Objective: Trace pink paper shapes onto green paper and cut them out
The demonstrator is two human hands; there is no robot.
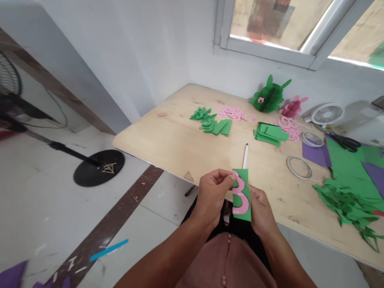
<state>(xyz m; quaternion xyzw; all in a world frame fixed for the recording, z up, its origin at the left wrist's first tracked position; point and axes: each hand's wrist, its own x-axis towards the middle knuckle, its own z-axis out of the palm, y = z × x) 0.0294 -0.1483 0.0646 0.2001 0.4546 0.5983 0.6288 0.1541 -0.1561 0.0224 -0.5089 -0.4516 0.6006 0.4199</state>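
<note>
Over the table's front edge I hold a green paper strip [246,216] with a pink curved paper cutout [245,205] lying on its face. The cutout is shaped like half of a scalloped outline. My left hand [212,194] pinches the cutout's upper end against the strip between thumb and fingertips. On the other side, my right hand [261,206] grips the strip's right edge, its fingers partly hidden behind the paper. Just beyond the strip, a white pen [245,155] with a dark tip lies on the wooden table [168,140].
Green cutouts [207,120], pink cutouts [232,113] and stacked green strips [270,134] lie further back. To the right are tape rolls [299,168], black scissors [345,142], green scraps [348,204] and a small white fan [326,115]. A standing fan's base [99,168] is on the floor at left.
</note>
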